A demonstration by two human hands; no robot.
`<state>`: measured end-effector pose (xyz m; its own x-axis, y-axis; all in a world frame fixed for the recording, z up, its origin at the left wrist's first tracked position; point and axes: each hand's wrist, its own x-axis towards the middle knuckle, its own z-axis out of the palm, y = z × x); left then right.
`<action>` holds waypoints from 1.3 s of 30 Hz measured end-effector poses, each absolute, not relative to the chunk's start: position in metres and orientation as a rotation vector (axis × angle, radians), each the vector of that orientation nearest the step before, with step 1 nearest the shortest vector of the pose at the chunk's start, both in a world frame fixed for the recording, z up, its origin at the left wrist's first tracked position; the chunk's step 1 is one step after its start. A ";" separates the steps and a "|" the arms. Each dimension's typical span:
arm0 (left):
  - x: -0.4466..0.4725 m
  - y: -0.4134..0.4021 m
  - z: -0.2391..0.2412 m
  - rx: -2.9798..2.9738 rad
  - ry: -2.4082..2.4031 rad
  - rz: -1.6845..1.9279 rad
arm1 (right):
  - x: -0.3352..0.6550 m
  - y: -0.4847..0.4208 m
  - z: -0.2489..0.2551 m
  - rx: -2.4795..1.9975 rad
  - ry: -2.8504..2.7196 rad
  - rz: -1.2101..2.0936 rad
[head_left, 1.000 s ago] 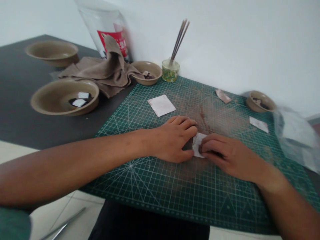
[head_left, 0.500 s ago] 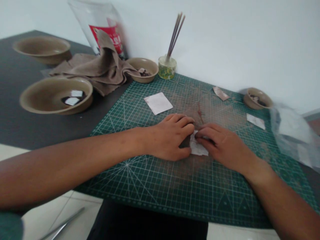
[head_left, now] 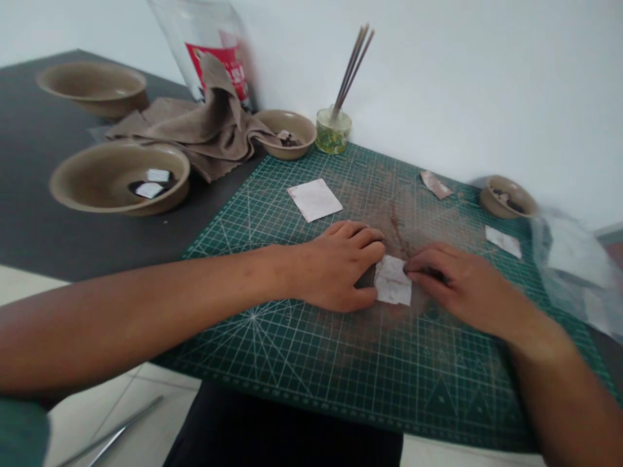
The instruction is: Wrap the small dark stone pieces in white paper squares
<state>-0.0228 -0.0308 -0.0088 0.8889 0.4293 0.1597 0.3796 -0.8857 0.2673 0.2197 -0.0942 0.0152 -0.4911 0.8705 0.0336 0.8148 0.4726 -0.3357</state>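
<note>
My left hand [head_left: 343,266] rests on the green cutting mat [head_left: 311,363], its fingers and thumb curled about the left edge of a small white paper-like piece [head_left: 393,282], pinning it there. That piece lies flat, with a crease or faint dark line across it. At its right edge is my right hand [head_left: 448,282], thumb and fingertips pinched together; whatever they hold, if anything, is hidden. Reddish-brown powder or staining [head_left: 396,224] spreads over the mat around both hands. A larger white square [head_left: 315,199] lies beyond my left hand.
Left stand a bowl with white-faced pieces [head_left: 121,194], another bowl [head_left: 92,91], a brown cloth [head_left: 195,130] and a clear container [head_left: 214,45]. At the back are a small bowl [head_left: 287,146] and a stick holder [head_left: 333,133]. Right are a small bowl [head_left: 506,201] and plastic bag [head_left: 574,259].
My right hand has slid to the right across the white piece to its right edge, uncovering more of it. My left hand keeps its place on the piece. The view has shifted slightly.
</note>
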 end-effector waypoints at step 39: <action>-0.023 -0.031 -0.008 2.836 0.608 0.283 | 0.215 -0.094 0.013 -1.239 -2.582 0.609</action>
